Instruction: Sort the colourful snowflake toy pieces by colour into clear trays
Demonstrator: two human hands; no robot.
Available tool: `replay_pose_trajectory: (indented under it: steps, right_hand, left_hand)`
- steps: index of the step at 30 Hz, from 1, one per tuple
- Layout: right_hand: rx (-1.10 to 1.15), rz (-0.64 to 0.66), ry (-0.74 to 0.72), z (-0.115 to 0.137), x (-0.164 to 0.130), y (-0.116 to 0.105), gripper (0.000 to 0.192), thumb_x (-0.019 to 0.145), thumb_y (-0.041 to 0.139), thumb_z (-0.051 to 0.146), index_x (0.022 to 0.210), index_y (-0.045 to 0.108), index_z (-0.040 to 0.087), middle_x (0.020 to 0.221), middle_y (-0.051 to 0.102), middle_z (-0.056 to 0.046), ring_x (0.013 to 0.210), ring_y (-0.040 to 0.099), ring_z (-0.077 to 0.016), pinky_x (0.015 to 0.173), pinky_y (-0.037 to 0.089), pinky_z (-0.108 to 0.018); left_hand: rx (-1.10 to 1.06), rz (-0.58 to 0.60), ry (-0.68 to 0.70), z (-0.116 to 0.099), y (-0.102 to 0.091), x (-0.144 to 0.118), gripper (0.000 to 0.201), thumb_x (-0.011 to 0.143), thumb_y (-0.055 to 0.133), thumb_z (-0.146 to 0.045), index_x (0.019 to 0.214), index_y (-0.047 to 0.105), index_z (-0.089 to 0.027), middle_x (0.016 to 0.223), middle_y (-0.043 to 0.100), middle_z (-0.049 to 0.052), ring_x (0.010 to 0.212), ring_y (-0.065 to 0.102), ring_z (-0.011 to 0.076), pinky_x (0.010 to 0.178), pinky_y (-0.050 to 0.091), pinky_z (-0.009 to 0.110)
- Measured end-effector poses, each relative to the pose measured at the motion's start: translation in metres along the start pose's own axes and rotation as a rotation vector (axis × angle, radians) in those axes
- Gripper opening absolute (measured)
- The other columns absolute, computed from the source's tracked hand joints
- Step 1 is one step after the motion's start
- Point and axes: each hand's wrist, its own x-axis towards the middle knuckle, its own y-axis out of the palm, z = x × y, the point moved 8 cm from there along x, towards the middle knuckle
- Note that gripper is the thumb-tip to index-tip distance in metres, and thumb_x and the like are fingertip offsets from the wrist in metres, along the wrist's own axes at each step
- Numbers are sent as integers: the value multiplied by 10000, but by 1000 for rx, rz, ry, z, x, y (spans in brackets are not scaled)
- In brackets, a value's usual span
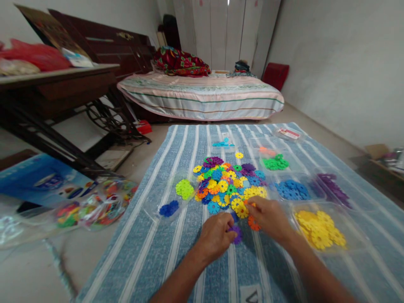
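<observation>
A mixed heap of notched plastic interlocking discs point(222, 185) lies on the striped blue cloth. At the near edge of the heap, my left hand point(216, 236) is closed, with a purple interlocking disc point(236, 235) at its thumb and fingertips. My right hand point(272, 216) reaches into the near right side, its fingers pinched beside yellow discs point(241, 209). A bit of orange shows at those fingertips, but what they grip is mostly hidden. Just below them is an orange disc point(253, 223).
Clear trays hold yellow discs point(320, 229), blue discs point(292, 190), purple discs point(333, 189), green discs point(275, 162) and light-blue discs point(223, 143). On the left, another tray has lime discs point(184, 189) and dark-blue discs point(169, 208). A bed point(202, 97) stands beyond.
</observation>
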Motion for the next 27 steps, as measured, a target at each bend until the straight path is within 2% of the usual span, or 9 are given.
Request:
replay_pose_trajectory:
  steps: [3, 7, 12, 27]
  right_hand:
    - [145, 169, -10, 5, -19, 32, 232, 846, 459, 315, 793, 664, 219, 679, 671, -5, 629, 597, -143, 573, 343, -230]
    - [252, 267, -8, 10, -31, 46, 209, 839, 475, 291, 820, 674, 226, 732, 686, -2, 685, 603, -143, 629, 367, -228]
    - [262, 274, 16, 9, -34, 50, 193, 816, 479, 252, 771, 662, 211, 696, 662, 0, 662, 588, -138, 604, 356, -225]
    - [381, 255, 45, 7, -36, 53, 185, 798, 485, 262, 661, 582, 185, 604, 550, 26, 585, 497, -113, 558, 323, -218]
  left_hand:
    - [-132, -5, 4, 0, 0, 0, 44, 663, 557, -168, 702, 566, -187, 653, 560, -25, 644, 505, 128, 572, 320, 227]
    - [-314, 12, 4, 2, 3, 2, 23, 668, 550, -173, 684, 565, -178, 580, 510, -45, 575, 471, 109, 546, 328, 215]
    - [-439, 28, 1, 4, 6, 3, 17, 660, 551, -156, 663, 563, -167, 551, 482, -61, 530, 423, 86, 525, 327, 200]
    - [-452, 23, -12, 6, 6, 2, 70, 662, 544, -145, 681, 611, -146, 549, 490, -61, 521, 409, 76, 508, 312, 190]
